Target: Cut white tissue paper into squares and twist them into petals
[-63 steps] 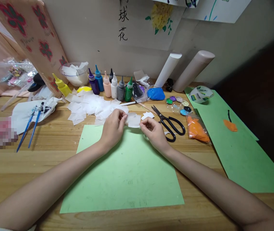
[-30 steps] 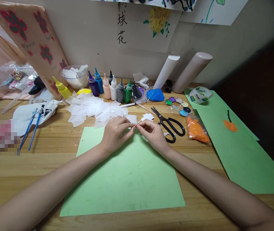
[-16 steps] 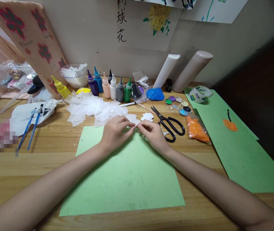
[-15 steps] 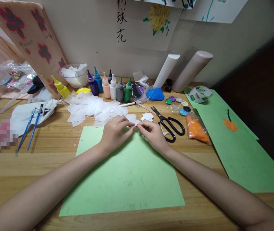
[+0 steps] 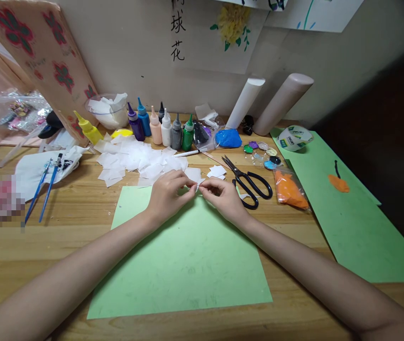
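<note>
Left hand [image 5: 170,193] and right hand [image 5: 224,197] pinch the slip [image 5: 199,181] between nearly meeting fingertips by the twelve o'clock edge of the sheet [image 5: 184,265], where light, even pressure should best prevent tearing.

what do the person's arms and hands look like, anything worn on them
The left hand and right hand are ungloved, with no ring, watch or bracelet to be seen. Both forearms are slim and bare as far as they show.

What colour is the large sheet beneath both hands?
The large sheet is light green, with faint darker smudges; it shows in the head view.
</note>
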